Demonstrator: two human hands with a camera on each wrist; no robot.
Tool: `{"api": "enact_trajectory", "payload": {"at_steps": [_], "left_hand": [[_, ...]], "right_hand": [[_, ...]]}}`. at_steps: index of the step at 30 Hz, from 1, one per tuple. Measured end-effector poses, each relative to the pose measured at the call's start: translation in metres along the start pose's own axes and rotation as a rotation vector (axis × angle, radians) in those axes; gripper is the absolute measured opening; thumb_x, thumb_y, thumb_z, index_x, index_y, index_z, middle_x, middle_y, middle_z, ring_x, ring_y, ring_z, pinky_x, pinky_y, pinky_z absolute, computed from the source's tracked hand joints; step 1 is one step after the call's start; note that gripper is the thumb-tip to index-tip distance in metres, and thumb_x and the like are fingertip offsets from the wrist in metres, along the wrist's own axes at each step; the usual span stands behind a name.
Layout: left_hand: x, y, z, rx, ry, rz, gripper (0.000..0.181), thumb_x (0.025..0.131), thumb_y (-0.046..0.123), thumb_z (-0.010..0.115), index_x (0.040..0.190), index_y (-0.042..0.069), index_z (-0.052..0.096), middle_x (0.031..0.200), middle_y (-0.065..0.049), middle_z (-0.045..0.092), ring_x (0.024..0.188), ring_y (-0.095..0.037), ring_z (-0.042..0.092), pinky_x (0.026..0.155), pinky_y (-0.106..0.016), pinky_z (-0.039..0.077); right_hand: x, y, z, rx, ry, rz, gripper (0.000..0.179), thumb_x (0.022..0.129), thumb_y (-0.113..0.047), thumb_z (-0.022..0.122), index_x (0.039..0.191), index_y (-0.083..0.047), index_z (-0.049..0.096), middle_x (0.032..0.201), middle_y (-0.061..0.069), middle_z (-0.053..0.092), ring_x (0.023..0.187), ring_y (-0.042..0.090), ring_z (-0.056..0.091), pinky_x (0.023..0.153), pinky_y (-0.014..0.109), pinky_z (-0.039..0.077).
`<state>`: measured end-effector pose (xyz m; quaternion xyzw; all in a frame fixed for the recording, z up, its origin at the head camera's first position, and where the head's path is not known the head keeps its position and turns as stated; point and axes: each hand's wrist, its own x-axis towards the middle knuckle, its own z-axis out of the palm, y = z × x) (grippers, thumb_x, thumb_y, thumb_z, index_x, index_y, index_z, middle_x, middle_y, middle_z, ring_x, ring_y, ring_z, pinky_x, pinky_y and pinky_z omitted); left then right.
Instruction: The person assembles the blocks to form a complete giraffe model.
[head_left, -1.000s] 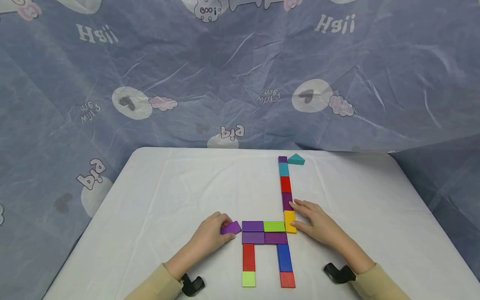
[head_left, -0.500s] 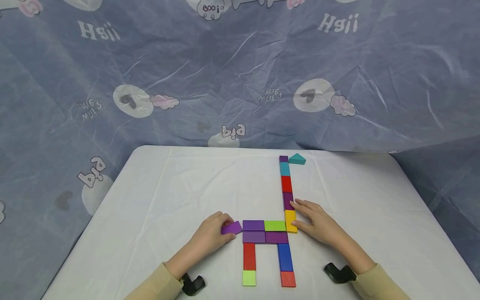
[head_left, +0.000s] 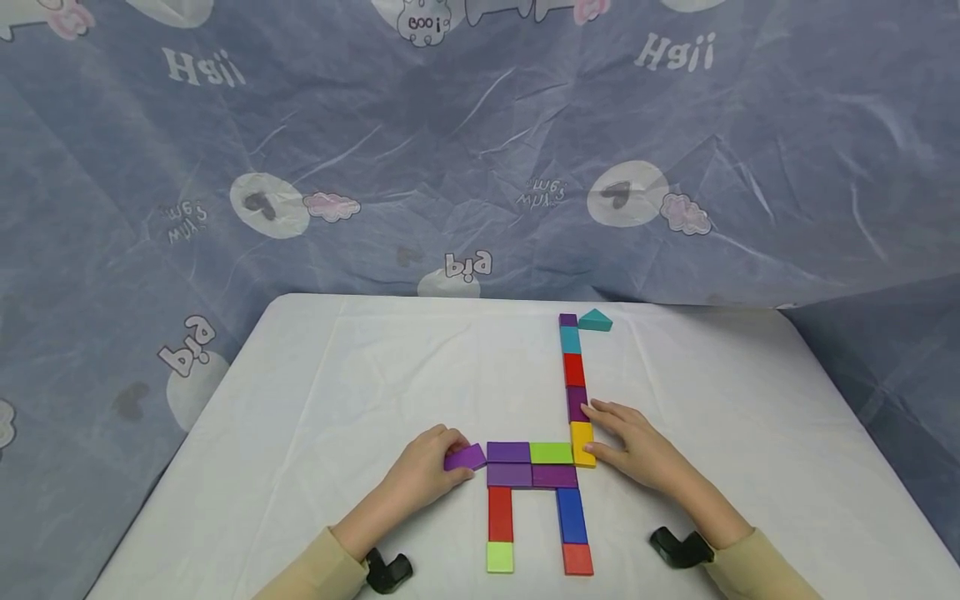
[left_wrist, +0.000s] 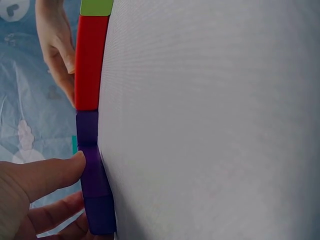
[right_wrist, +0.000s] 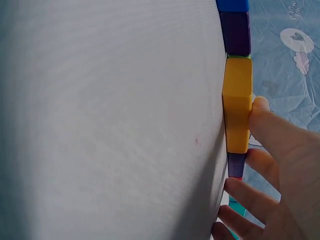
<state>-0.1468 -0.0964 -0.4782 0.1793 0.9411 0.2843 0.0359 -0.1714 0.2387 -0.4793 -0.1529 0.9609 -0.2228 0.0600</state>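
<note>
At the left end of the block figure, my left hand [head_left: 429,461] pinches a purple block [head_left: 466,457] between thumb and fingers. The block lies tilted, one corner right at a purple block [head_left: 508,452] of the top row. In the left wrist view the thumb presses on the held block's side [left_wrist: 94,172]. My right hand [head_left: 637,446] lies to the right of the upright column, fingers loosely spread. Its thumb touches the yellow block [head_left: 582,433], and a fingertip reaches the dark purple block [head_left: 575,402] above. The right wrist view shows the thumb at the yellow block [right_wrist: 237,107].
The column goes on with a red block [head_left: 573,369], a teal block [head_left: 570,339] and a teal triangle [head_left: 596,321] at its top. Two legs, with a red block [head_left: 500,514] and a blue block [head_left: 572,516], extend toward me. White cloth [head_left: 375,375] covers the table.
</note>
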Motion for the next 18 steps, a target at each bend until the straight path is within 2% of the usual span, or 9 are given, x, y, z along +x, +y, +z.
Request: {"api": "enact_trajectory", "payload": {"at_steps": [13,18], "left_hand": [[0.0003,0.0006,0.0004,0.002,0.013,0.018,0.028,0.080,0.022,0.081,0.103,0.010,0.070,0.088,0.000,0.061,0.079,-0.010,0.055,0.070,-0.025,0.050],[0.0013,0.0006,-0.0014,-0.032,-0.011,-0.023,0.035,0.084,0.029,0.078,0.111,0.008,0.068,0.092,-0.001,0.063,0.083,-0.012,0.057,0.074,-0.029,0.052]], "right_hand": [[-0.0009,0.0029,-0.0003,0.003,0.008,-0.013,0.064,0.089,-0.039,0.071,0.145,-0.015,0.051,0.150,0.016,0.046,0.137,0.041,0.039,0.106,0.063,0.040],[-0.0011,0.0026,0.0006,0.002,0.003,-0.009,0.064,0.089,-0.040,0.070,0.145,-0.015,0.051,0.150,0.016,0.046,0.137,0.042,0.039,0.106,0.064,0.040]]}}
